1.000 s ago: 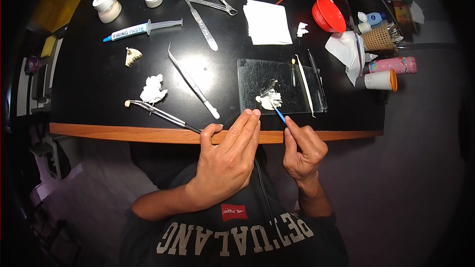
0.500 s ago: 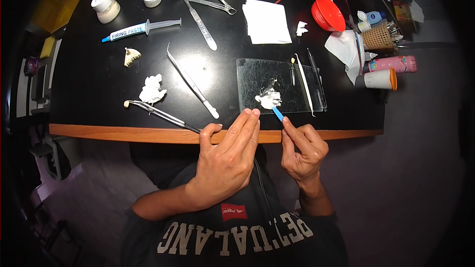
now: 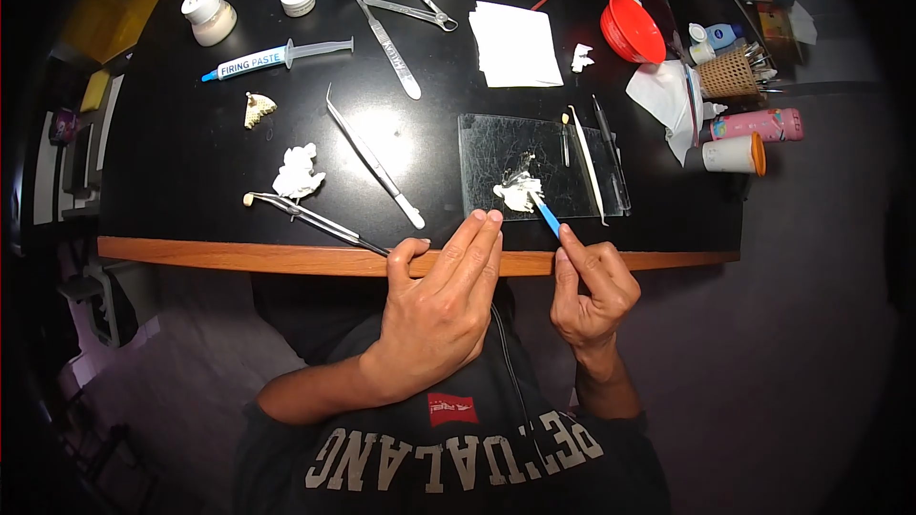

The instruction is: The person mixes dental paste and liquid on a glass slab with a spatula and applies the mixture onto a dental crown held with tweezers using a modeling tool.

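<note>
My right hand (image 3: pixel 593 296) pinches a blue-handled tool (image 3: pixel 547 216), its tip touching the white paste (image 3: pixel 518 193) on the glass slab (image 3: pixel 485 148). The fingers of my left hand (image 3: pixel 442 300) are stretched and pressed together, their tips by the slab's lower left edge. Dark-ended tweezers (image 3: pixel 320 220) run under its thumb, where the grip is partly hidden. At their far end is a small cream-coloured piece (image 3: pixel 249 199). Crumpled white tissue (image 3: pixel 299 170) lies just beyond these tweezers. A thin brush-like tool (image 3: pixel 566 141) and a white double-ended tool (image 3: pixel 587 167) rest across the slab.
Other tweezers (image 3: pixel 374 162) lie left of the slab. Farther back are a paste syringe (image 3: pixel 286 54), a toothed model piece (image 3: pixel 258 110), white paper sheets (image 3: pixel 516 45) and a red bowl (image 3: pixel 633 29). A white cup (image 3: pixel 734 154) lies at the right edge.
The blue-handled tool has shifted over the paste, and my right hand has moved slightly to the right. My left hand stays almost in place.
</note>
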Tool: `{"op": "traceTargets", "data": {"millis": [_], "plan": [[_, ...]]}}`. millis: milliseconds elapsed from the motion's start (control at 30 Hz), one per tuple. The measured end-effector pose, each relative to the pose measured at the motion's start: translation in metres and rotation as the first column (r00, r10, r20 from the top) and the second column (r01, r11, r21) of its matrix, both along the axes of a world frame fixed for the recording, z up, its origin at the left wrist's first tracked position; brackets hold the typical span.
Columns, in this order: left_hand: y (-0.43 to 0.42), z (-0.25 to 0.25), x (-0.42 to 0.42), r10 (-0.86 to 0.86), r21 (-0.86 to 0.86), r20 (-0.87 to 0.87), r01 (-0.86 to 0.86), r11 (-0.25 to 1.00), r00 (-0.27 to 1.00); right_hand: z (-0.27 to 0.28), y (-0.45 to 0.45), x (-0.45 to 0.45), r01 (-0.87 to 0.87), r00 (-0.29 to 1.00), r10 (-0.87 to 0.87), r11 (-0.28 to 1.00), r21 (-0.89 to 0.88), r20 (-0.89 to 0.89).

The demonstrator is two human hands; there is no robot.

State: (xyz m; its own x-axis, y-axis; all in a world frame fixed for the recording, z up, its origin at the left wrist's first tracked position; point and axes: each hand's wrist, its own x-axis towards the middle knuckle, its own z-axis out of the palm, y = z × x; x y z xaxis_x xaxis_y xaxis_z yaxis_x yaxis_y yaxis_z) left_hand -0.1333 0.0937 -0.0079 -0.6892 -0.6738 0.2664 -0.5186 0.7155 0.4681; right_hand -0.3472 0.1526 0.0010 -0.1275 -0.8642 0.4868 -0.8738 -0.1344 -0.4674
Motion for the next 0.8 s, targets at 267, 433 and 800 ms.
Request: {"op": "traceTargets", "data": {"millis": [267, 433, 800], "plan": [[0.001, -0.001, -0.001, 0.006, -0.017, 0.004, -0.006, 1.0, 1.0, -0.002, 0.001, 0.012, 0.005, 1.0, -0.003, 0.998, 0.067, -0.018], [0.001, 0.0, -0.001, 0.01, -0.012, 0.008, -0.009, 1.0, 1.0, -0.006, -0.001, 0.006, -0.018, 1.0, 0.018, 1.0, 0.018, -0.013], [0.003, -0.001, -0.002, 0.024, -0.039, 0.024, -0.023, 0.999, 0.999, 0.01, 0.0, 0.011, 0.029, 0.99, -0.027, 1.0, 0.011, -0.139]]}}
